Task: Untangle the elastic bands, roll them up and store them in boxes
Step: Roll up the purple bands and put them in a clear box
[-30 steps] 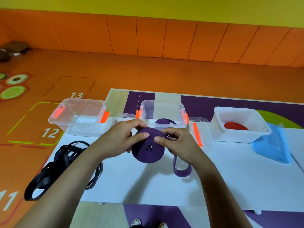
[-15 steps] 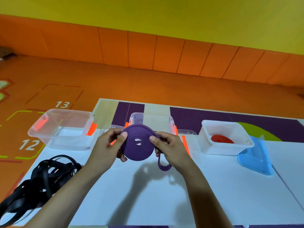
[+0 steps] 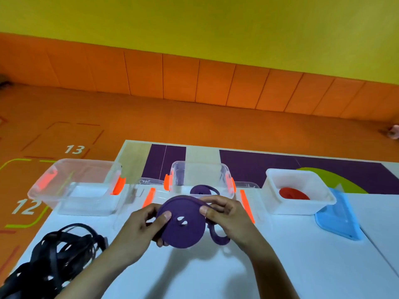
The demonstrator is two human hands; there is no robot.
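A purple elastic band [image 3: 183,223] is wound into a flat roll and held upright above the white table [image 3: 216,275]. My left hand [image 3: 142,229] grips its left side, thumb on the face. My right hand [image 3: 224,214] pinches its upper right edge, and a short loose tail [image 3: 218,236] curls below that hand. Behind the roll stands a clear box [image 3: 200,175] with orange clips, holding another purple roll [image 3: 203,189]. A white box [image 3: 300,195] at the right holds a red roll [image 3: 293,193]. Tangled black bands [image 3: 56,255] lie at the left.
An empty clear box [image 3: 75,186] with orange clips stands at the back left. Clear lids [image 3: 149,184] lie between the boxes, and a blue lid [image 3: 339,216] leans by the white box. The table's left edge drops to an orange numbered floor [image 3: 73,147].
The roll was lifted off the table and turned to face me, more of the tail wound on. My view tilted up, showing more wall.
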